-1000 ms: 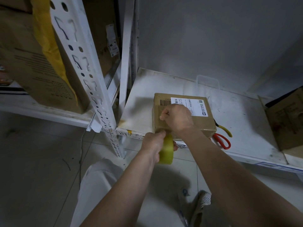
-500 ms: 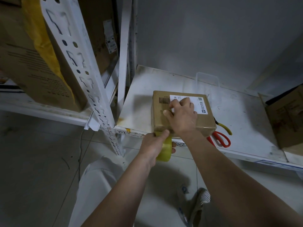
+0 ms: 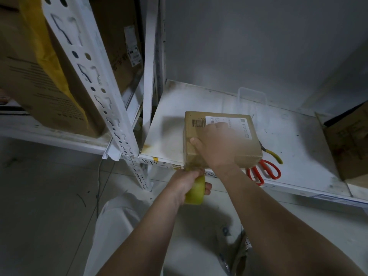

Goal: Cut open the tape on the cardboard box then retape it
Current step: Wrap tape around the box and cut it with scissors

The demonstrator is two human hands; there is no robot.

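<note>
Cardboard box [image 3: 237, 144], one, under the flat right hand [image 3: 216, 145]; left hand [image 3: 186, 183] fingers grip one tape roll [image 3: 196, 191]; one scissors [image 3: 262, 172].

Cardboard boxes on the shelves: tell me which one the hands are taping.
The small cardboard box with the white shipping label, at the shelf's front edge under the right hand. The bigger boxes at far left and far right go untouched.

Sitting on the shelves: three cardboard boxes (one small [image 3: 223, 136], two large [image 3: 39, 76] [image 3: 350, 144]), one pair of scissors [image 3: 262, 172], one tape roll [image 3: 196, 191].
</note>
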